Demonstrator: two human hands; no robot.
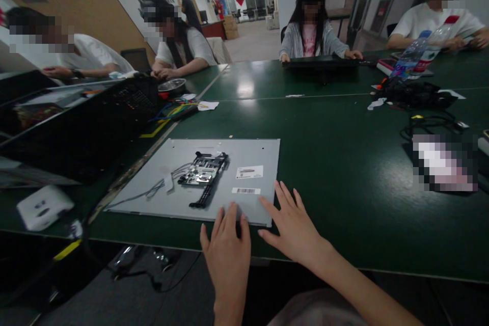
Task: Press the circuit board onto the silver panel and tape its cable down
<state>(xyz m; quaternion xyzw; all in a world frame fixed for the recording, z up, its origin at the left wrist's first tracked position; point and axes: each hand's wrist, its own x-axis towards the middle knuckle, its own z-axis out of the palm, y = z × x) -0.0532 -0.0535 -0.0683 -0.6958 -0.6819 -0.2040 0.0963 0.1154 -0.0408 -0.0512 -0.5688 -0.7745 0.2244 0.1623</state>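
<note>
Green table (344,163), gray panel (252,154), left hand (228,247), right hand (297,226) at its edges, grips spread

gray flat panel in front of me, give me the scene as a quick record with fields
main item: gray flat panel, lying on the green tabletop
on it: circuit board with black bracket, gray cables running left
markings: white label and, nearer, barcode label, both right of the board
left hand: fingers at the panel's near edge
right hand: spread at its near right corner
contact: firm touch not clear for either hand
</note>
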